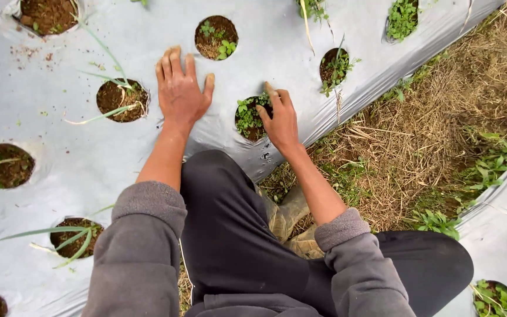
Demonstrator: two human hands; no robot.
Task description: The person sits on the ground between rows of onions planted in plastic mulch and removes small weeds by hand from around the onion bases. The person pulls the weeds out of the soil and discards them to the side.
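My left hand (180, 88) lies flat, fingers together, on the grey plastic mulch sheet (60, 170) between two planting holes. My right hand (279, 117) reaches into a round hole (247, 120) full of small green weeds, its fingers curled among them at the hole's right edge. Whether the fingers pinch a weed is hidden. Both sleeves are grey and pushed up the forearms. My dark trousers fill the lower middle.
Several round soil holes dot the sheet: one with weeds (216, 37) ahead, one with a thin-leaved seedling (121, 100) to the left, others (335, 67) to the right. A dry grass furrow (418, 141) runs along the right. Another sheet edge (500, 235) lies at lower right.
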